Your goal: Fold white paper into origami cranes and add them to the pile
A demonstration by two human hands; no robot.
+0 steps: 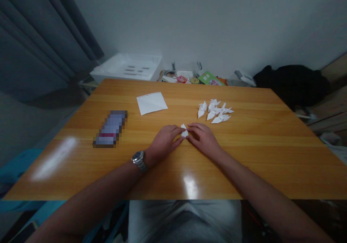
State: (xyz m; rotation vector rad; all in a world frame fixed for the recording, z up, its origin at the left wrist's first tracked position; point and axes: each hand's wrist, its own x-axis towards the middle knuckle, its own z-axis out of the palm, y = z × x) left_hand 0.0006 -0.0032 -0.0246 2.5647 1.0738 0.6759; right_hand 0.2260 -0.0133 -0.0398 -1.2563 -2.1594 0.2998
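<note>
A small folded piece of white paper [184,131] is held just over the wooden table [257,142], between both hands. My left hand [166,139], with a metal watch [138,159] on its wrist, pinches the paper's left side between thumb and fingers. From the right, my right hand [204,137] pinches the opposite side in the same way. The fingertips hide part of the folds. Beyond my right hand lies a group of several folded white paper cranes [221,118]. A white sheet [152,103] with a torn, perforated top edge rests farther back on the left.
A blurred-out phone-like device [111,129] lies on the table's left side. Behind the far edge stand a white plastic tray [130,64] and a green booklet [210,78] among other items. A dark cloth heap [292,82] sits back right; a grey curtain [46,37] hangs left.
</note>
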